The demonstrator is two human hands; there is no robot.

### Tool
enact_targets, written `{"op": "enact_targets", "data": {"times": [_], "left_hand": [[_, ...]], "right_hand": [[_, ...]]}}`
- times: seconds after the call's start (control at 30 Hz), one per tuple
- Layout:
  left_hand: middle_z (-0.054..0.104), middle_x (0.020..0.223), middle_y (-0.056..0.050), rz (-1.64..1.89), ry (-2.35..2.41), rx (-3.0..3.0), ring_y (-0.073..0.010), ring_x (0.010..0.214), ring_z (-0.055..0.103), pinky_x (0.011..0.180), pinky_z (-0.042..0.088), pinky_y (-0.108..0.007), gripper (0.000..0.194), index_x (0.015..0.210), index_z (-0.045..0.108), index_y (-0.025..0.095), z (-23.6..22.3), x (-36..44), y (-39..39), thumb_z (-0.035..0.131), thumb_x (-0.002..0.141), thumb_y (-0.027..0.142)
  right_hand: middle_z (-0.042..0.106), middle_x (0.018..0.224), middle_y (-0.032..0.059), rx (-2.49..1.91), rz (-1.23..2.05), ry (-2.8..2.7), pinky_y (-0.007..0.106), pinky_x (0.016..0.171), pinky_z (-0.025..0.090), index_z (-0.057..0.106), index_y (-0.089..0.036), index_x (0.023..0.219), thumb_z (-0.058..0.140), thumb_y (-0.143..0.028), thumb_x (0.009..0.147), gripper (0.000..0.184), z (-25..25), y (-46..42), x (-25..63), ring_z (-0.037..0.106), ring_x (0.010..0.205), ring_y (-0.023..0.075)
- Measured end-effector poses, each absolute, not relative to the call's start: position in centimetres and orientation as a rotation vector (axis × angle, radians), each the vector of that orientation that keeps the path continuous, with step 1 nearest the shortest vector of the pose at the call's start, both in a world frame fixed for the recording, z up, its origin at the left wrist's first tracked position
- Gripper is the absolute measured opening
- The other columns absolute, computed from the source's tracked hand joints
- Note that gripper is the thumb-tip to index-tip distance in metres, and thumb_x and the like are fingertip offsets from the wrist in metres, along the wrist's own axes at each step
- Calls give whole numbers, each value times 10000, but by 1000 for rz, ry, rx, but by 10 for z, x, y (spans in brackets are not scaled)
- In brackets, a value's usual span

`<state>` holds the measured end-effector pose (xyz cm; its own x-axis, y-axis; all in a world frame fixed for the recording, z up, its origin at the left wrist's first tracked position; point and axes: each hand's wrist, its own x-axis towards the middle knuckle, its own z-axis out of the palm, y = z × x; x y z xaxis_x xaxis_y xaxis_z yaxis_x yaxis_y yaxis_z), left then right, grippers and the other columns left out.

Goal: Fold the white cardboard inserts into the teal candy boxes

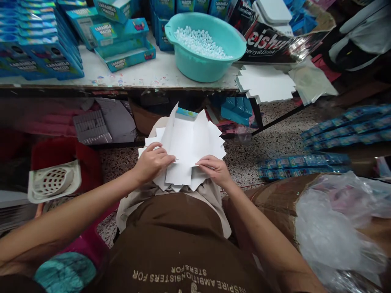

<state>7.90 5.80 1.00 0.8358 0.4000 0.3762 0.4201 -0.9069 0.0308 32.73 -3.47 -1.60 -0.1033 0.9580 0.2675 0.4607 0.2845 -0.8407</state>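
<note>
A partly folded box blank, white inside, lies on my lap with its side panels raised. Its far end is folded up and shows a strip of blue print. Under it is a stack of more white box blanks, with notched edges spreading out on both sides. My left hand pinches the near left corner of the top blank between thumb and fingers. At the near right corner, my right hand pinches a flap in the same way.
On the bench ahead are a turquoise basin of small white pellets, blue printed boxes, stacked display boxes and white blanks. A red bin stands at left. A carton with plastic bags is at right.
</note>
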Motion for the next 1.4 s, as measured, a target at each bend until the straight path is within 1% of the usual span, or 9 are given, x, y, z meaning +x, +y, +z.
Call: {"op": "enact_targets", "data": {"times": [0.17,0.27,0.4,0.47,0.53,0.73,1.1,1.23,1.4], "left_hand": [[621,675,0,-330,-392,-2919,-155,749,551,904,381,-337,236,885,646,184,24,95,54,422,910,113],[640,844,-53,-167,-359,-2972,-194,915,543,984,341,-366,222,1050,625,143,30,91,49,476,911,229],[590,1087,-140,0,-371,-2999,-277,1129,458,1128,179,-462,759,1317,460,48,30,80,41,426,842,639],[556,1163,-162,66,-371,-2969,-301,1179,417,1147,124,-488,872,1366,397,30,28,77,38,408,808,700],[539,1193,-169,102,-369,-2947,-308,1198,399,1152,109,-496,893,1383,368,22,27,76,37,425,802,698],[545,1176,-166,45,-351,-2972,-294,1187,407,1156,133,-507,856,1384,366,26,29,78,34,426,820,668],[599,1060,-144,-114,-324,-2880,-260,1091,486,1135,226,-449,564,1297,482,27,34,84,38,443,872,396],[622,965,-110,-125,-265,-2776,-234,1014,521,1112,266,-440,419,1248,530,49,34,83,38,459,876,229],[626,931,-103,-156,-336,-2758,-216,994,529,1102,285,-428,371,1206,558,51,29,91,33,447,852,79]], "right_hand": [[692,825,26,-1381,477,-1853,282,715,497,691,-234,971,542,-256,897,168,-16,-30,310,621,757,144],[693,837,44,-1434,316,-2094,289,707,468,695,-229,977,478,-242,930,222,-13,-29,301,603,768,159],[682,864,53,-1582,216,-2322,280,633,425,687,-249,1051,470,-204,924,256,-5,-26,296,579,767,172],[681,875,43,-1625,261,-2344,265,615,415,689,-268,1058,503,-192,905,252,1,-22,296,582,773,166],[680,857,26,-1637,358,-2310,250,620,422,708,-286,1009,537,-179,881,239,8,-17,298,590,769,152],[693,771,19,-1559,602,-1981,234,662,473,747,-238,863,612,-175,832,152,24,-9,309,621,723,131],[692,745,18,-1553,609,-1896,248,650,476,752,-234,835,632,-153,800,149,27,-4,314,625,703,137],[676,809,24,-1539,630,-2037,258,677,477,739,-241,895,599,-164,831,172,16,-8,312,609,742,141],[623,974,79,-1394,630,-2320,306,786,478,650,-217,1125,470,-82,840,363,16,-21,316,566,907,178]]}}
